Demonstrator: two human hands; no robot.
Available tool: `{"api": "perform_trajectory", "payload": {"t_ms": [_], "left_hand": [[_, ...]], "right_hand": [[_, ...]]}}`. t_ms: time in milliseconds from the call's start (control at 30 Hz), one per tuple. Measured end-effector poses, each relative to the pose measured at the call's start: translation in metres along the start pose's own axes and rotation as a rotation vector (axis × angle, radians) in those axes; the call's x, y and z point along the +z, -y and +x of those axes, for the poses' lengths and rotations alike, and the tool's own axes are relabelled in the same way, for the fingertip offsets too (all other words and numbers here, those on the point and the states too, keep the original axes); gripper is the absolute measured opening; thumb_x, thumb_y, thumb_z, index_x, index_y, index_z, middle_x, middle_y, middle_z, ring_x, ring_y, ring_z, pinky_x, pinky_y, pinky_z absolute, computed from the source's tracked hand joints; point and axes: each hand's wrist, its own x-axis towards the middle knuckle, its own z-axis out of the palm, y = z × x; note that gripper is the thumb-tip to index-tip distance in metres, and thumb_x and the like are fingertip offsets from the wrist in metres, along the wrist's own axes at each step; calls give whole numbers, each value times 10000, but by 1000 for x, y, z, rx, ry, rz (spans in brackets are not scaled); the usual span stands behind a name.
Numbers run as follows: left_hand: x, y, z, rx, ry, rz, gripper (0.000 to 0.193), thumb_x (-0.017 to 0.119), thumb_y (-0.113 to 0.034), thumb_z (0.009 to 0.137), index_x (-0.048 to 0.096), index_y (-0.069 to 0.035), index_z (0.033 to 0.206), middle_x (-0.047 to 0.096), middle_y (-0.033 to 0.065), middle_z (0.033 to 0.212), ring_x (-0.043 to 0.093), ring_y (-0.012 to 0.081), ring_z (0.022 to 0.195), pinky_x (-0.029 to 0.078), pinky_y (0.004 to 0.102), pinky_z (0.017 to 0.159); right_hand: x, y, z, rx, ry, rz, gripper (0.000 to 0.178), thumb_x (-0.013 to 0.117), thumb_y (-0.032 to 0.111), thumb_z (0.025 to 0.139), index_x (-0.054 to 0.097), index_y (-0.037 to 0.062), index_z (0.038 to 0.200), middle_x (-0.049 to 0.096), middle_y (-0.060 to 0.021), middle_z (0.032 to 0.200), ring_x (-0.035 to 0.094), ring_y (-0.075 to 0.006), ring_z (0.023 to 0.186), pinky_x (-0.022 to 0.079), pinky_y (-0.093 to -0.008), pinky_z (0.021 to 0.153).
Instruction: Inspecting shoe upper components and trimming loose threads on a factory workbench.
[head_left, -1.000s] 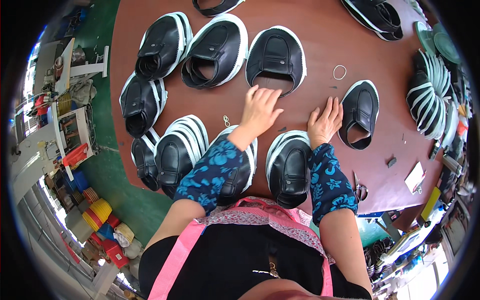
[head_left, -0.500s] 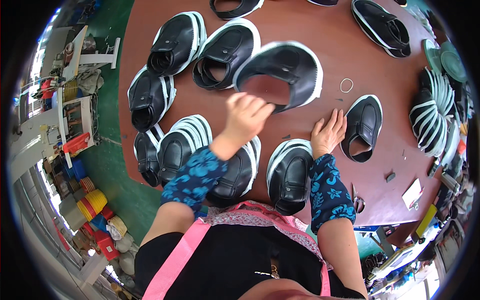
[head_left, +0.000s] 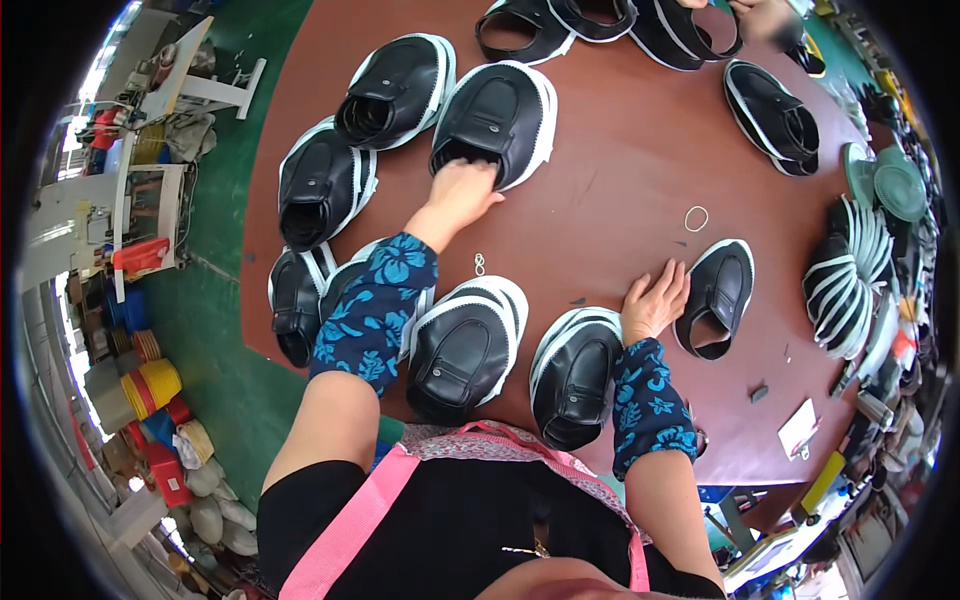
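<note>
Closest to the person's body, just below the hands, two black shoe uppers with white edging lie on the brown worktop (head_left: 620, 170): one (head_left: 462, 350) between the two forearms and one (head_left: 578, 375) right beneath the right wrist. To the left of the left forearm, partly hidden by its blue flowered sleeve (head_left: 372, 310), two more uppers sit side by side; the outer one (head_left: 296, 305) shows clearly, the other only as a sliver.

The right hand (head_left: 655, 300) lies flat and released on the worktop, fingers spread and pointing away from the body, its outer edge touching or just beside a single smaller black upper (head_left: 718, 298) to its right. A small metal clip (head_left: 479, 264) lies between the two hands, and a thin ring (head_left: 696, 218) lies beyond the right hand.

The left arm stretches forward and the left hand (head_left: 462, 190) curls its fingers at the opening of a black upper (head_left: 497, 122), grasping its near rim. Left of that hand are two further uppers, one (head_left: 318, 185) nearer and one (head_left: 396, 88) farther.

Farther out, beyond the hands, about three open black uppers (head_left: 610, 28) overlap at the far edge, and one more (head_left: 772, 115) lies far right. Well right of the right hand stands a fanned stack of white-edged soles (head_left: 850, 285).
</note>
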Motion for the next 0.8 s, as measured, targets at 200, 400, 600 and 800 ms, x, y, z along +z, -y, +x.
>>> {"api": "perform_trajectory", "payload": {"t_ms": [200,400,600,800], "left_hand": [[1,-89,-51,156,86,-417,585,831,-561,903,721,3,1011,760,209,990,756,442,957,605,530,829],[-41,-5,-131,-247,-712,-555,148,849,-125,932,727,-73,1000,707,108,978,691,339,921,559,424,807],[-4,150,-230,-593,-371,109,535,930,-187,803,638,-92,1241,632,123,1237,607,356,1168,505,487,999],[12,168,-229,-504,-441,135,572,908,-291,843,659,-47,1296,685,170,1258,640,389,1219,504,495,1059]], "right_hand": [[-10,-21,1,-48,-17,-81,600,623,275,1036,538,70,1593,509,-151,1665,415,-412,1559,381,-593,1229],[3,-6,-10,-15,-2,-106,599,604,299,1054,534,76,1606,523,-131,1661,415,-380,1566,340,-564,1264],[10,-10,-11,-57,-27,-104,582,602,329,1072,543,78,1594,519,-123,1673,414,-367,1567,339,-549,1268],[15,-14,-13,-43,-17,-135,577,595,341,1081,536,91,1597,517,-127,1672,408,-360,1569,337,-556,1261]]}}
